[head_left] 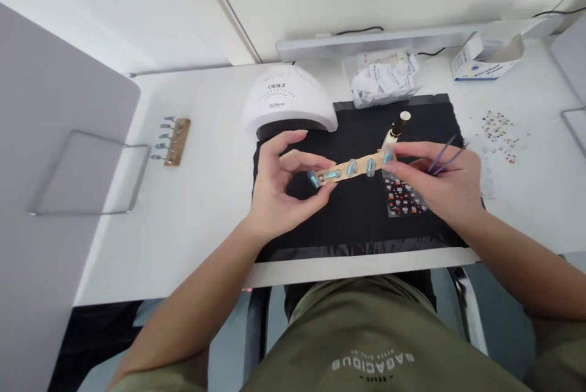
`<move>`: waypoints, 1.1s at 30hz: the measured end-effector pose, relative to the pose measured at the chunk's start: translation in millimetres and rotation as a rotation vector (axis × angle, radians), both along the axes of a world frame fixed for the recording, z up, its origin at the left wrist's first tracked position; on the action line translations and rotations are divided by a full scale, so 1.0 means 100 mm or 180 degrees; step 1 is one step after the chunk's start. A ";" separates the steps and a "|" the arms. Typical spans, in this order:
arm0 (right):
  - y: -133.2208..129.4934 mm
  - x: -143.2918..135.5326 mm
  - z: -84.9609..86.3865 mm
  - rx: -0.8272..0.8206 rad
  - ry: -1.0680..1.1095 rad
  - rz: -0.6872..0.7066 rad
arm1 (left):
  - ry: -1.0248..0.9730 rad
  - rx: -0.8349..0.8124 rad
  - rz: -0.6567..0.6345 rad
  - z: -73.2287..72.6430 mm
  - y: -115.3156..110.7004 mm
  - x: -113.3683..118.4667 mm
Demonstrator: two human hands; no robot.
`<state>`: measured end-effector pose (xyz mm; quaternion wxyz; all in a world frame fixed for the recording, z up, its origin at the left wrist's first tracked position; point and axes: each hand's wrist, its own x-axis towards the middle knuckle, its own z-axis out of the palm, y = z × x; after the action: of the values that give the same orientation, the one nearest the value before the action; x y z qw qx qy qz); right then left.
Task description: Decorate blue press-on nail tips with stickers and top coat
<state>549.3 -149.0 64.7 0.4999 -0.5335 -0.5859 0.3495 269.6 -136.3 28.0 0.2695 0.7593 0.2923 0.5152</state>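
A wooden stick [361, 166] carrying several light blue false nails is held level above a black mat [357, 221]. My left hand [279, 190] pinches its left end between thumb and fingers. My right hand [439, 181] grips the right end with its fingertips and also holds thin metal tweezers [446, 157], which point up and to the right. A sticker sheet [403, 199] with small coloured shapes lies on the mat under my right hand. A small bottle with a dark neck and white cap [399, 126] stands just behind the stick.
A white nail lamp [288, 102] sits behind the mat. A second wooden stick with nail tips [176, 141] lies at left, near a wire frame [86, 175]. Crumpled papers [384, 77], an open box [485, 56] and scattered stickers [499, 129] are at back right.
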 end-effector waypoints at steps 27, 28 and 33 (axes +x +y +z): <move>-0.02 0.12 -0.23 -0.0310 0.0139 0.0222 | -0.0243 -0.0093 -0.0030 -0.10 -0.04 0.00; -0.02 0.12 -0.24 -0.0303 0.0144 0.0202 | -0.0260 -0.0092 -0.0041 -0.10 -0.04 0.01; -0.04 0.11 -0.27 -0.0299 0.0155 0.0022 | -0.0242 -0.0229 0.0075 -0.14 -0.07 0.04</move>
<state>560.4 -152.5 37.4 0.4872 -0.5457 -0.5584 0.3913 273.4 -143.4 14.0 0.3014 0.7255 0.3090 0.5360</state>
